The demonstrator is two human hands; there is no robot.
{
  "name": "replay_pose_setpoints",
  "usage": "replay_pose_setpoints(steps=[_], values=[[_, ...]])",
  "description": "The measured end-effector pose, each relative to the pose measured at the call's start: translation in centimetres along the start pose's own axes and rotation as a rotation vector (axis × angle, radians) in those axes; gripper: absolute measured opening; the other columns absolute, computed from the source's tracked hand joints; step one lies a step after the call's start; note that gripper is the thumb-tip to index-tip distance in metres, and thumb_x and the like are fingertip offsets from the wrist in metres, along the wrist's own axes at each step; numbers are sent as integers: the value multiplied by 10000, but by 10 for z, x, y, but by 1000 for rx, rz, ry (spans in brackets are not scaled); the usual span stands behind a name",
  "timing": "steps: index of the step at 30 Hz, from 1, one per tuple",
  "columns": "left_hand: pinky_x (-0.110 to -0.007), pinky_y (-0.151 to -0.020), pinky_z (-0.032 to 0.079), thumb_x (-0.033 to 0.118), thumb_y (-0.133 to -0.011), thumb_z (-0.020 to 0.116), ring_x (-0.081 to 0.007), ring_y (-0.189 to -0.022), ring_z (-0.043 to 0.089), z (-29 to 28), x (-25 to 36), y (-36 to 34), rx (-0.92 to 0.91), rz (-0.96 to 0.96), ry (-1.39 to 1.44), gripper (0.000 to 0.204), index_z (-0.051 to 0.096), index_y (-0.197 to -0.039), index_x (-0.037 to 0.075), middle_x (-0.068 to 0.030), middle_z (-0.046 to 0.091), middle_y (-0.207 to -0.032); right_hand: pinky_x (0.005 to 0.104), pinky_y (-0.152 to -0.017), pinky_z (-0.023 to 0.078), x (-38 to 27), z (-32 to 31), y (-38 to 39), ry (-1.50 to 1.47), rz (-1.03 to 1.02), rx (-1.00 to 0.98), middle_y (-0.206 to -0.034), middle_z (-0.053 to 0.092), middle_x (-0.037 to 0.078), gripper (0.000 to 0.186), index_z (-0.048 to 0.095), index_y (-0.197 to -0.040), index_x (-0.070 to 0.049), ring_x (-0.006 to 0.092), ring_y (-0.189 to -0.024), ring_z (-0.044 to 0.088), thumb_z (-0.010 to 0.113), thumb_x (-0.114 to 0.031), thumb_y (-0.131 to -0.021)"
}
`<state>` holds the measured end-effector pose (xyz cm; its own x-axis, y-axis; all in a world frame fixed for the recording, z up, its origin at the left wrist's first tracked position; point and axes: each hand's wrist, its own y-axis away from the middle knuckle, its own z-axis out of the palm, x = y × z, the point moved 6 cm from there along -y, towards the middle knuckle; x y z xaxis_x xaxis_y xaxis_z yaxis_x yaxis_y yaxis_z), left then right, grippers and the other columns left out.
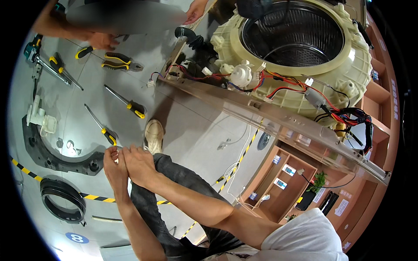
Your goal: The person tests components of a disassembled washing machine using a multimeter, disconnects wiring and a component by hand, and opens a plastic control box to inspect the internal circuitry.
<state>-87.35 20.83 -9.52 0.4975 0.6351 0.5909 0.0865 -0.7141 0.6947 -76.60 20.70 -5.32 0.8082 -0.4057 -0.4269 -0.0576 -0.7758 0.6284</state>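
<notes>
My left hand (116,167) and my right hand (138,164) meet beside my knee, touching each other. The left fingers are curled and the right fingers are bent in against the left hand. Whatever they hold, if anything, is hidden between them. Just beyond lies a screwdriver (102,129) with a black and yellow handle, its shaft directed away from me. Left of my hands is a black curved counterweight (65,162) on the floor. Farther off are a second screwdriver (126,102) and pliers (122,62).
A washing machine tub (296,80) with a steel drum and loose wiring (348,116) fills the upper right within its frame. At upper left, another person's hand (102,41) hovers near a yellow-black handle (83,52). A black rubber ring (47,195) and a white plastic part (42,119) lie left.
</notes>
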Motion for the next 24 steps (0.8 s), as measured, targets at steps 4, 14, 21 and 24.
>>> replay_pose_setpoints(steps=[4, 14, 21, 24], values=[[-353, -833, 465, 174, -882, 623, -228, -967, 596, -10, 54, 12, 119, 189, 180, 282, 576, -1091, -9, -125, 624, -1017, 424, -728, 485, -1, -3, 11, -88, -37, 19, -910, 597, 159, 304, 579, -971, -9, 337, -867, 604, 666, -91, -692], [-362, -986, 405, 280, -811, 702, -270, -1167, 524, 99, 323, 31, -504, 777, 315, 627, 452, -1337, 47, -179, 530, -1292, 424, -833, 485, 60, 6, 124, -240, 249, -219, -1033, 636, 152, 278, 606, -1043, -52, 336, -989, 596, 580, -260, -861], [-306, -905, 449, 227, -800, 722, -192, -1037, 554, 131, 333, 16, -821, 516, 346, 688, 394, -1374, 37, -140, 565, -1183, 408, -795, 490, 88, -64, 169, -320, 339, -158, -947, 623, 143, 185, 591, -1017, -45, 322, -938, 605, 575, -162, -874], [-274, -833, 463, 211, -826, 708, -148, -938, 566, 134, 330, 31, -975, 405, 404, 598, 446, -1327, 17, -96, 591, -1095, 374, -759, 498, 77, -85, 183, -316, 272, -149, -922, 627, 136, 210, 593, -1031, -15, 289, -862, 622, 582, -163, -881]])
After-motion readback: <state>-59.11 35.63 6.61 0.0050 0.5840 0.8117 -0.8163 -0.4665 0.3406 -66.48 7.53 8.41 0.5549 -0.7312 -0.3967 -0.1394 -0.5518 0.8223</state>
